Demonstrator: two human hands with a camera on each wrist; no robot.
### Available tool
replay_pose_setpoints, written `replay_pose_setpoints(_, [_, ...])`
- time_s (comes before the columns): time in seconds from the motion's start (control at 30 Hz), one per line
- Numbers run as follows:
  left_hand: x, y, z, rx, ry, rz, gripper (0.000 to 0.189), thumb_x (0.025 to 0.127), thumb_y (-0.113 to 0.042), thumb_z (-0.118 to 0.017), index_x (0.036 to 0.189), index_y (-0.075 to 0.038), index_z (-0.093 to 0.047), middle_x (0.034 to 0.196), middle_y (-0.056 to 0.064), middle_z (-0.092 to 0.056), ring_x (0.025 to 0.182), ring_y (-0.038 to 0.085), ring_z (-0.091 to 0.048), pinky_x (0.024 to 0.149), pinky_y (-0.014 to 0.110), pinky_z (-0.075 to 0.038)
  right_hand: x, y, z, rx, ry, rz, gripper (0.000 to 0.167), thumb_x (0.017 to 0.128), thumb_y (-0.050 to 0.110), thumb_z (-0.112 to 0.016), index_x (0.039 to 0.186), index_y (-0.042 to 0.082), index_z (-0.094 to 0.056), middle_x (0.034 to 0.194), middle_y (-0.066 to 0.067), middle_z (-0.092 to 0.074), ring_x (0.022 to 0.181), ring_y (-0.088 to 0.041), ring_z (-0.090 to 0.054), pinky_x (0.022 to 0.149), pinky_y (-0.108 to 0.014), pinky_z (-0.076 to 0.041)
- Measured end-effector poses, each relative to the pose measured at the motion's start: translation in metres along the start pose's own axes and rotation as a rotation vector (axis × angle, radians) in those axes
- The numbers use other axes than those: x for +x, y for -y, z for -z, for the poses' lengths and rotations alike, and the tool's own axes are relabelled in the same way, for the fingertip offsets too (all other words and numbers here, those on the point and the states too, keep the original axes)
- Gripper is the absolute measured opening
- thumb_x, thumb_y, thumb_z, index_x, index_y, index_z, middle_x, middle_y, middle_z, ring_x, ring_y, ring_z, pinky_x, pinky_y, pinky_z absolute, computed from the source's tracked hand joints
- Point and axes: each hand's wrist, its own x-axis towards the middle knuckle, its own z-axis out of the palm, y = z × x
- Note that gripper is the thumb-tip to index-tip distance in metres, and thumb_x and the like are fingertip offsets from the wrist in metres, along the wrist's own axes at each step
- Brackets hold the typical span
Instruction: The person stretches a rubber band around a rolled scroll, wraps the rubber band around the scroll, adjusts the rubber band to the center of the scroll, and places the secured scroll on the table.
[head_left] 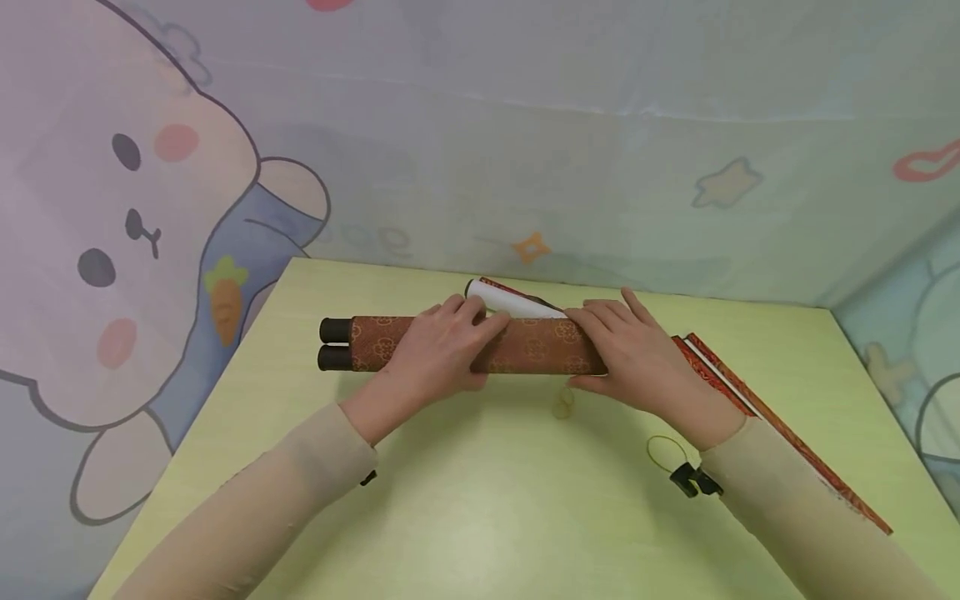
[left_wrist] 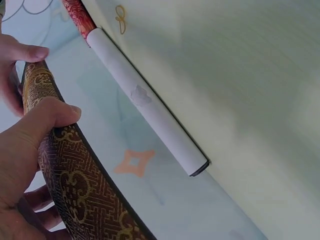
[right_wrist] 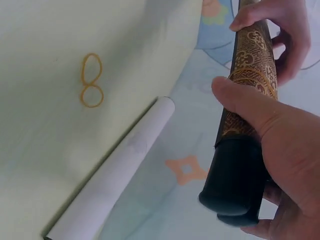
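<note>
A rolled scroll (head_left: 517, 346) in brown brocade with gold patterns lies crosswise between both hands, raised off the table. Its two black roller ends stick out at the left in the head view. My left hand (head_left: 442, 346) grips it left of the middle, thumb over the near side. Toward the other end, my right hand (head_left: 637, 358) grips it near the black end caps (right_wrist: 230, 180). A thin yellow rubber band (right_wrist: 252, 75) circles the brocade between the hands in the right wrist view. Behind the scroll lies a white roll (left_wrist: 150, 107) with a dark end.
A twisted yellow rubber band (right_wrist: 92, 80) lies on the pale table (head_left: 465, 517). Red patterned rolls (head_left: 780, 425) with a white strip lie at the right, partly under the right forearm. Another yellow loop (head_left: 667, 452) shows beside the right wrist. A cartoon curtain (head_left: 525, 150) hangs behind.
</note>
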Motion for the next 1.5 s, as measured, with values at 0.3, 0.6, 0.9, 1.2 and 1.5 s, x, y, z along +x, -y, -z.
replay_pose_setpoints(0.3, [0.003,0.0,0.002,-0.011,0.052,-0.008,0.067,0.078,-0.036,-0.095,0.133,-0.017,-0.062,0.116,0.011,-0.061,0.098,0.03,-0.061,0.072,0.04,-0.06,0.01,0.009,-0.009,-0.02,-0.044,0.045,0.089,0.077,0.042,-0.097,0.144,-0.002,-0.058,0.134,-0.017,-0.065,0.13,-0.036,-0.059,0.126,-0.062,-0.029])
replay_pose_setpoints(0.6, [0.003,0.001,-0.002,0.01,0.055,-0.038,0.066,0.08,-0.037,-0.091,0.136,-0.017,-0.06,0.113,0.009,-0.059,0.093,0.026,-0.06,0.068,0.038,-0.059,0.008,0.01,-0.004,-0.012,0.027,0.028,0.086,0.077,0.038,-0.098,0.142,-0.002,-0.059,0.128,-0.018,-0.072,0.119,-0.036,-0.07,0.126,-0.057,-0.032])
replay_pose_setpoints(0.9, [-0.007,0.007,-0.004,-0.017,0.03,-0.031,0.085,0.085,-0.046,-0.088,0.157,-0.021,-0.053,0.131,0.01,-0.061,0.109,0.03,-0.065,0.094,0.045,-0.059,-0.002,0.004,-0.004,-0.014,-0.096,0.077,0.085,0.072,0.034,-0.101,0.139,-0.001,-0.063,0.127,-0.016,-0.074,0.116,-0.035,-0.072,0.126,-0.059,-0.031])
replay_pose_setpoints(1.2, [-0.027,0.027,-0.007,-0.016,-0.019,0.003,0.085,0.081,-0.043,-0.094,0.153,-0.015,-0.058,0.135,0.009,-0.066,0.123,0.032,-0.064,0.115,0.054,-0.047,-0.019,-0.008,-0.001,-0.013,-0.128,0.052,0.085,0.07,0.034,-0.102,0.139,0.0,-0.063,0.125,-0.017,-0.075,0.114,-0.037,-0.072,0.129,-0.059,-0.024])
replay_pose_setpoints(1.5, [-0.028,0.026,-0.008,-0.067,-0.043,0.001,0.075,0.079,-0.036,-0.096,0.142,-0.013,-0.062,0.128,0.01,-0.067,0.115,0.032,-0.065,0.089,0.048,-0.061,-0.017,-0.006,0.001,0.0,-0.054,-0.009,0.083,0.074,0.035,-0.099,0.141,0.003,-0.062,0.126,-0.014,-0.072,0.118,-0.036,-0.068,0.124,-0.068,-0.027])
